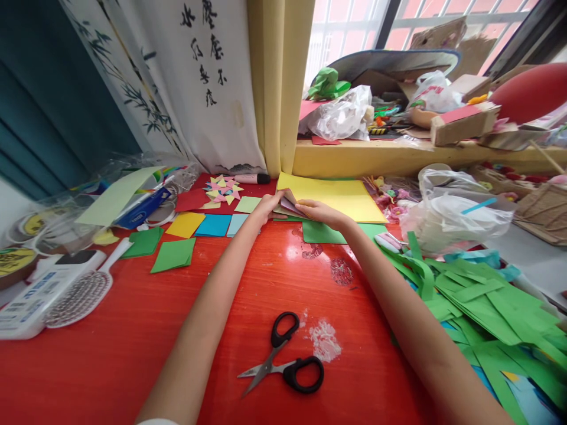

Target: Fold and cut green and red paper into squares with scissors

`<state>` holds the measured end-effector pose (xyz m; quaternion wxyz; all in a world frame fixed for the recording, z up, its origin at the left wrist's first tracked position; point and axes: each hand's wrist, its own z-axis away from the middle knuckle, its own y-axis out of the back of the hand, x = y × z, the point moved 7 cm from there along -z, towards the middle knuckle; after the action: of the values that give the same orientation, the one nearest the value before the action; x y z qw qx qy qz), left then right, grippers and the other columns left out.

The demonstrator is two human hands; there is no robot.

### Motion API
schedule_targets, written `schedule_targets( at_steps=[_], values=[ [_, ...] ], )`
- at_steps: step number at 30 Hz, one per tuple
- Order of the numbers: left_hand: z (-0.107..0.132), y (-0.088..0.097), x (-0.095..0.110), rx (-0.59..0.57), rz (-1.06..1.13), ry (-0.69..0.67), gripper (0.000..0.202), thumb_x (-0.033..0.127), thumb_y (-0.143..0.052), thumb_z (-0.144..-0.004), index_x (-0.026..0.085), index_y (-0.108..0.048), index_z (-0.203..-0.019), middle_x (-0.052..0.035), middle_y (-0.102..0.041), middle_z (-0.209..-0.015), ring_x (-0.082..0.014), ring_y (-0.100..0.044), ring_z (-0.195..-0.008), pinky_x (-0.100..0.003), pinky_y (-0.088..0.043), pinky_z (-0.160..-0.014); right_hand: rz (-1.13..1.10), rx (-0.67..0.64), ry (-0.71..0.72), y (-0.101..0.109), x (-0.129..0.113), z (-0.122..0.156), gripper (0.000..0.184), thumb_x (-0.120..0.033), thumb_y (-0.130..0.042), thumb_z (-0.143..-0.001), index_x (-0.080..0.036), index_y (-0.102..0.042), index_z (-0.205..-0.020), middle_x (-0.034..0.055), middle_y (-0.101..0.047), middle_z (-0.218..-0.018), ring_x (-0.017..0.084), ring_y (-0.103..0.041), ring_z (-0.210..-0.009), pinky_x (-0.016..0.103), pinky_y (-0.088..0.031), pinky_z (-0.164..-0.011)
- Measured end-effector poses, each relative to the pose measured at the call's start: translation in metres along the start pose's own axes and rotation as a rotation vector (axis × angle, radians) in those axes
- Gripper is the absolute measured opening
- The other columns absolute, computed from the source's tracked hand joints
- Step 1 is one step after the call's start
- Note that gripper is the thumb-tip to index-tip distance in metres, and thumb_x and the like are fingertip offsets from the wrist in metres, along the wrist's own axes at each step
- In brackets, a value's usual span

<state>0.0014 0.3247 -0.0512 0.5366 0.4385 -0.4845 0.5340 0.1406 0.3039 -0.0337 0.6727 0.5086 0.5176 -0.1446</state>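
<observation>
At the back of the red table, both arms reach out to a small purplish sheet of paper (291, 203). My left hand (267, 209) grips its left side, with the fingers partly hidden. From the right, my right hand (316, 211) pinches its edge. A large yellow sheet (332, 195) lies just behind, over green paper (322, 234). Left of my hands are a pale green square (247, 204), a light blue square (237, 225), a blue square (213, 225) and a yellow square (186, 225). Open scissors (269, 366) with black handles lie nearer to me.
A folded paper star ring (222, 191) and a pink marker (248, 178) lie at the back. On the left are a hairbrush (82, 298), a white box (48, 295) and tape rolls (15, 265). Green strips (482, 301) heap up at right, below a plastic-wrapped tub (456, 215).
</observation>
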Motion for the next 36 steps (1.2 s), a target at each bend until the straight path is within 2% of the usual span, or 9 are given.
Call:
schedule_targets(
  at_steps=[6,10,18,26,31,36],
  values=[
    [-0.002,0.0,-0.002,0.01,-0.012,0.009,0.032,0.046,-0.062,-0.074,0.015,-0.061,-0.081,-0.0123,-0.069,-0.087,-0.0275,-0.065,-0.089,-0.04,-0.057,-0.072,0.077,0.004,0.008,0.0,-0.002,0.001,0.042,-0.051,-0.043,-0.088,-0.023,-0.065,-0.111,0.0024,-0.067,-0.109,0.025,-0.057,-0.102,0.036,-0.043,-0.093],
    [-0.003,0.0,-0.002,0.003,-0.018,0.002,0.031,0.045,-0.063,-0.074,0.014,-0.062,-0.08,-0.0124,-0.07,-0.088,-0.0275,-0.066,-0.088,-0.039,-0.057,-0.071,0.145,0.002,0.043,-0.001,-0.003,-0.001,0.042,-0.047,-0.046,-0.088,-0.019,-0.063,-0.113,0.0059,-0.066,-0.111,0.026,-0.058,-0.101,0.037,-0.043,-0.091],
    [-0.012,0.001,-0.009,-0.009,-0.024,-0.012,0.03,0.043,-0.065,-0.074,0.015,-0.063,-0.085,-0.0096,-0.07,-0.077,-0.0231,-0.067,-0.081,-0.035,-0.057,-0.07,0.301,0.02,0.122,-0.005,-0.005,-0.013,0.039,-0.035,-0.031,-0.095,-0.022,-0.059,-0.119,0.0036,-0.061,-0.122,0.022,-0.053,-0.112,0.032,-0.036,-0.098],
    [-0.024,0.008,-0.015,0.053,0.01,0.01,0.018,0.021,-0.062,-0.072,0.011,-0.062,-0.087,-0.0073,-0.067,-0.068,-0.0209,-0.066,-0.075,-0.034,-0.057,-0.067,0.491,0.137,-0.047,0.002,-0.008,-0.012,0.046,-0.032,-0.022,-0.097,-0.009,-0.058,-0.114,0.017,-0.063,-0.116,0.026,-0.059,-0.102,0.033,-0.041,-0.086],
    [-0.023,0.007,-0.015,0.025,0.065,0.006,0.018,0.025,-0.063,-0.072,0.012,-0.063,-0.084,-0.0077,-0.068,-0.067,-0.0208,-0.067,-0.073,-0.032,-0.056,-0.067,0.638,0.111,-0.062,-0.014,-0.021,-0.007,0.035,-0.026,-0.028,-0.096,-0.014,-0.058,-0.11,0.0146,-0.066,-0.11,0.024,-0.061,-0.098,0.028,-0.042,-0.08],
    [-0.02,0.007,-0.014,0.033,0.088,-0.012,0.019,0.029,-0.063,-0.072,0.012,-0.063,-0.083,-0.009,-0.07,-0.071,-0.0227,-0.068,-0.076,-0.033,-0.055,-0.068,0.797,0.132,-0.105,-0.026,-0.027,-0.003,0.032,-0.011,-0.033,-0.088,-0.011,-0.054,-0.112,0.019,-0.066,-0.104,0.029,-0.063,-0.092,0.032,-0.043,-0.071]
  ],
)
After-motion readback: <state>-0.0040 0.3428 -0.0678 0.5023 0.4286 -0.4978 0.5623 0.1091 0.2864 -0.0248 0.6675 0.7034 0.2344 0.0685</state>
